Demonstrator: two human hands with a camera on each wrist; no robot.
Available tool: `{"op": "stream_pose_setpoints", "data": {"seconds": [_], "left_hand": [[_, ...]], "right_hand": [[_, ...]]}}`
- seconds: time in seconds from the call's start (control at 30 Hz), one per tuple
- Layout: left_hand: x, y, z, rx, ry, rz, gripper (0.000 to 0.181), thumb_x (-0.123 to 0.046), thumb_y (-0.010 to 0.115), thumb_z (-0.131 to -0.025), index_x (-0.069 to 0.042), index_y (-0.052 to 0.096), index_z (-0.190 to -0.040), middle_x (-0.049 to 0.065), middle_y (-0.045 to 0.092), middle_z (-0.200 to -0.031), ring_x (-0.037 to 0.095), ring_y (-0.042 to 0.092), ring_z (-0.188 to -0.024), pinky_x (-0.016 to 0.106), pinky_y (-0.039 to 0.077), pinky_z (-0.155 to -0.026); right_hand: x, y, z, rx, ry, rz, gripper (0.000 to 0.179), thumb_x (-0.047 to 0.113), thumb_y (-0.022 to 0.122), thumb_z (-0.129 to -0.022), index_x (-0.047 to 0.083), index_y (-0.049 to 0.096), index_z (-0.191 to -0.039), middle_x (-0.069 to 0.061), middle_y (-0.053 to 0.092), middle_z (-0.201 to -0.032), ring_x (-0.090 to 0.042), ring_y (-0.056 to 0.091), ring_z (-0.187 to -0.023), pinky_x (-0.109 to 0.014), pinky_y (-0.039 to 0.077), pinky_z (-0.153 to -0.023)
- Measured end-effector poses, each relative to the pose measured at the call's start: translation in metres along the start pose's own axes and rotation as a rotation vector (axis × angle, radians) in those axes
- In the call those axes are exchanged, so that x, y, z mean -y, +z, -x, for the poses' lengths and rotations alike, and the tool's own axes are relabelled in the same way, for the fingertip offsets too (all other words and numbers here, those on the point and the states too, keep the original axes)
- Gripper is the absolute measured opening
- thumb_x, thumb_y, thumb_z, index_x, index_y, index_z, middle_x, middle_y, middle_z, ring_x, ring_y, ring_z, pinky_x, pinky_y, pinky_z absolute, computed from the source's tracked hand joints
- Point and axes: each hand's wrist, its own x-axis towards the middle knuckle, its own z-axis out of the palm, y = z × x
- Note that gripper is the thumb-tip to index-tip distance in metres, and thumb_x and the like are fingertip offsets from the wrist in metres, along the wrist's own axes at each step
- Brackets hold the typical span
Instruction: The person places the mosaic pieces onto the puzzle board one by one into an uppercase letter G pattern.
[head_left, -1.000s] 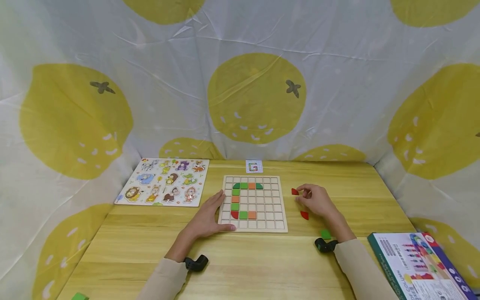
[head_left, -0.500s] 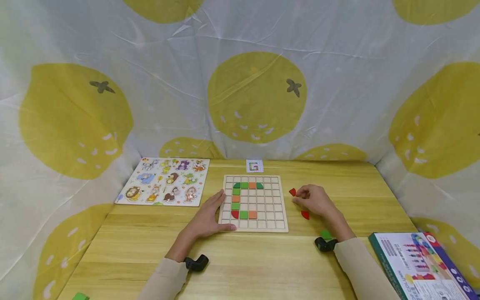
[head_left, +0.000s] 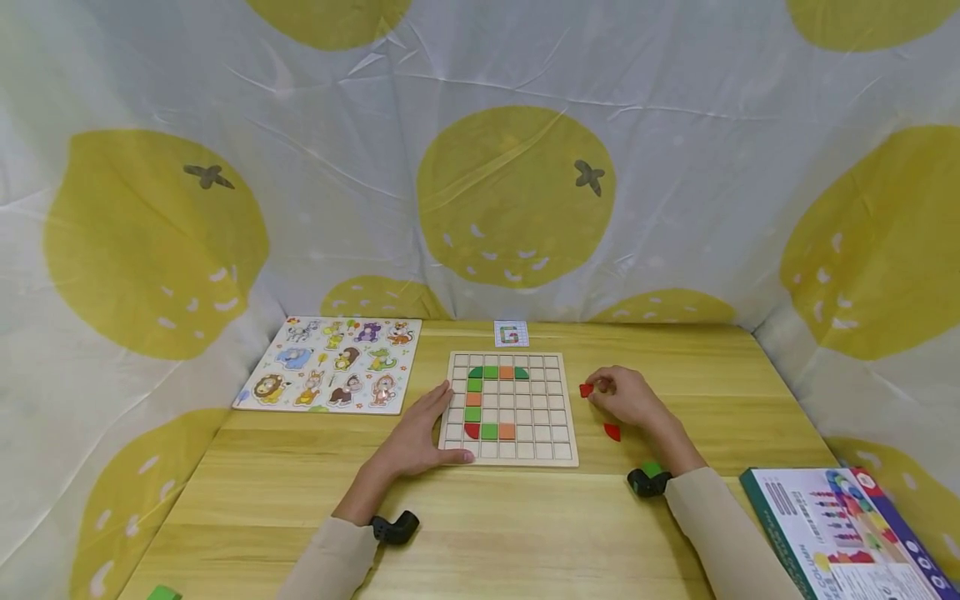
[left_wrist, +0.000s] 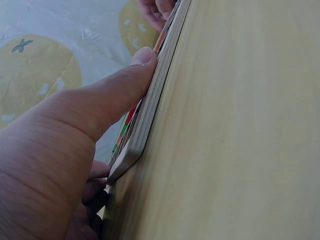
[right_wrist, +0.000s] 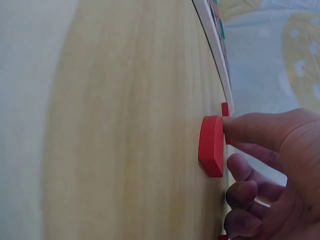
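Note:
A light wooden grid board (head_left: pixel 536 452) carries green, orange and red tiles in a C-like outline. My left hand (head_left: pixel 411 435) rests at its near left corner, thumb along the front edge and fingers beside the left edge; the thumb (left_wrist: pixel 112 95) presses on the rim in the left wrist view. Right of the board, my right hand (head_left: pixel 627 397) pinches a red quarter-round block (head_left: pixel 586 390) between thumb and fingertips. In the right wrist view that block (right_wrist: pixel 224 108) is partly hidden behind the thumb. A second red quarter-round block (head_left: pixel 612 432) lies on the table under the right hand.
A small pattern card (head_left: pixel 512 334) lies behind the board. An animal puzzle board (head_left: pixel 247 398) is at the left and a picture box (head_left: pixel 817 508) at the right. Green blocks lie by the right wrist, as one green block (head_left: pixel 652 469), and at the near left, as another (head_left: pixel 163 593).
The red block at my right fingertips turns from one angle to another, and the right hand has shifted slightly left. My left hand stays at the board's corner.

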Motion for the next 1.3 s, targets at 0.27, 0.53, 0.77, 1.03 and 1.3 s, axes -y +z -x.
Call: {"op": "stream_pose_setpoints", "data": {"seconds": [0.27,0.53,0.77,1.03,1.3], "left_hand": [[0.002,0.002,0.000,-0.007,0.001,-0.004,0.123,-0.072,0.079,-0.075,-0.006,0.026,-0.164,0.009,0.017,-0.174,0.037,0.019,-0.159,0.057,0.024,-0.126],[0.002,0.003,0.001,0.001,-0.007,-0.009,0.124,-0.074,0.078,-0.074,-0.007,0.025,-0.164,0.007,0.016,-0.174,0.035,0.018,-0.160,0.056,0.023,-0.127],[0.001,0.003,0.000,-0.008,-0.007,-0.004,0.124,-0.074,0.078,-0.073,-0.006,0.027,-0.163,0.008,0.018,-0.174,0.036,0.020,-0.159,0.057,0.025,-0.126],[0.003,0.003,0.000,-0.004,-0.008,-0.004,0.123,-0.073,0.078,-0.074,-0.006,0.026,-0.164,0.008,0.017,-0.174,0.035,0.019,-0.159,0.057,0.024,-0.126],[0.000,0.000,0.001,-0.002,-0.011,0.009,0.123,-0.072,0.079,-0.075,-0.006,0.025,-0.164,0.008,0.016,-0.174,0.036,0.018,-0.159,0.057,0.023,-0.127]], "right_hand": [[0.002,0.003,0.000,0.009,0.024,-0.030,0.031,0.023,0.075,-0.094,0.009,0.074,-0.122,-0.007,0.068,-0.101,-0.021,0.061,-0.090,-0.037,0.052,-0.080],[0.004,0.005,-0.001,-0.021,0.001,-0.005,0.020,0.021,0.078,-0.091,0.011,0.079,-0.108,-0.004,0.066,-0.091,-0.019,0.057,-0.084,-0.035,0.049,-0.076],[0.003,0.005,0.000,-0.030,-0.003,-0.017,0.021,0.022,0.079,-0.091,0.009,0.079,-0.107,-0.004,0.066,-0.089,-0.018,0.056,-0.081,-0.033,0.048,-0.073],[0.008,0.005,0.007,-0.035,0.020,-0.052,0.022,0.025,0.081,-0.090,0.011,0.079,-0.107,-0.003,0.066,-0.090,-0.017,0.056,-0.079,-0.031,0.048,-0.070],[0.024,0.008,0.016,-0.021,-0.010,-0.084,0.022,0.026,0.081,-0.091,0.014,0.079,-0.109,-0.002,0.063,-0.090,-0.017,0.055,-0.075,-0.029,0.048,-0.064]]}}
